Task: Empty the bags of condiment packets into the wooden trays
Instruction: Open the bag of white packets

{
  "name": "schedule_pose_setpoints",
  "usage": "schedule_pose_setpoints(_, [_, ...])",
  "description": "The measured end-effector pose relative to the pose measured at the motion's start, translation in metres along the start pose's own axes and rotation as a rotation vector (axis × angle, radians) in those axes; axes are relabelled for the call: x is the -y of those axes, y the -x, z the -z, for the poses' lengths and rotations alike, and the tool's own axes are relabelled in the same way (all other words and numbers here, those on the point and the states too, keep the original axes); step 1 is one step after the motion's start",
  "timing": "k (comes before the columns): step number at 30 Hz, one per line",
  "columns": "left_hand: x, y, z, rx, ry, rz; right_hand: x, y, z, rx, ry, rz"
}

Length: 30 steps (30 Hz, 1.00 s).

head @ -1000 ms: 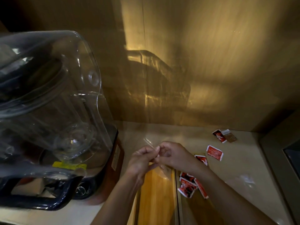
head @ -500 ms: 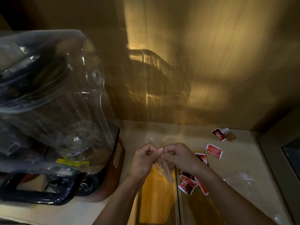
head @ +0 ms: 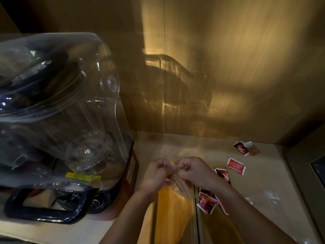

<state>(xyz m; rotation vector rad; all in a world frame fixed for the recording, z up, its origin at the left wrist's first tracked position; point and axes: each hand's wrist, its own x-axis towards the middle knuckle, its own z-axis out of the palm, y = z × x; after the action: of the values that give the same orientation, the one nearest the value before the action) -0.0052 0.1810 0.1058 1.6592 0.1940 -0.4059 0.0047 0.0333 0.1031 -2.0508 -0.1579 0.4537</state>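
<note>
My left hand (head: 156, 175) and my right hand (head: 194, 170) are fisted side by side, both pinching the top of a clear plastic bag (head: 181, 186) that hangs between them. The bag dangles over a wooden tray (head: 173, 213) whose left compartment shows bare orange wood. In the tray's right compartment lie several red condiment packets (head: 208, 202). More red packets (head: 236, 166) and a brown one (head: 253, 149) are scattered on the counter to the right. What the bag holds cannot be made out.
A large blender with a clear sound cover (head: 58, 110) and dark handle (head: 44, 210) fills the left side, close to my left hand. A wooden wall (head: 219, 67) stands behind. A dark appliance edge (head: 314, 173) borders the right. Another clear bag (head: 265, 196) lies on the counter.
Both hands have curled into tighter fists on the bag's top and shifted slightly toward me; the bag now hangs lower over the tray.
</note>
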Motion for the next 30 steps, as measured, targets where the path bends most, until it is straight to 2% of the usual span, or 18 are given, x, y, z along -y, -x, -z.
schedule_pose_setpoints(6, [-0.004, -0.006, 0.003, -0.057, -0.190, 0.095, 0.005, -0.002, -0.004, 0.127, 0.138, 0.046])
schedule_pose_setpoints(10, [-0.003, -0.012, 0.001, -0.133, -0.327, 0.045, 0.006, -0.002, -0.007, 0.162, 0.167, 0.054])
schedule_pose_setpoints(13, [-0.002, -0.012, 0.001, -0.137, -0.364, -0.045, 0.005, -0.003, -0.005, 0.105, 0.148, 0.030])
schedule_pose_setpoints(18, [-0.007, -0.007, -0.001, -0.027, -0.361, -0.095, 0.004, -0.005, -0.001, -0.055, 0.059, -0.002])
schedule_pose_setpoints(21, [-0.010, -0.007, -0.001, -0.007, -0.345, -0.135, 0.005, -0.006, 0.003, -0.046, 0.019, -0.003])
schedule_pose_setpoints(26, [-0.012, -0.008, -0.001, 0.033, -0.430, -0.181, 0.004, -0.004, 0.008, -0.045, 0.097, 0.004])
schedule_pose_setpoints(30, [-0.011, -0.012, -0.004, -0.041, -0.554, -0.234, 0.006, -0.008, 0.005, -0.112, 0.198, 0.022])
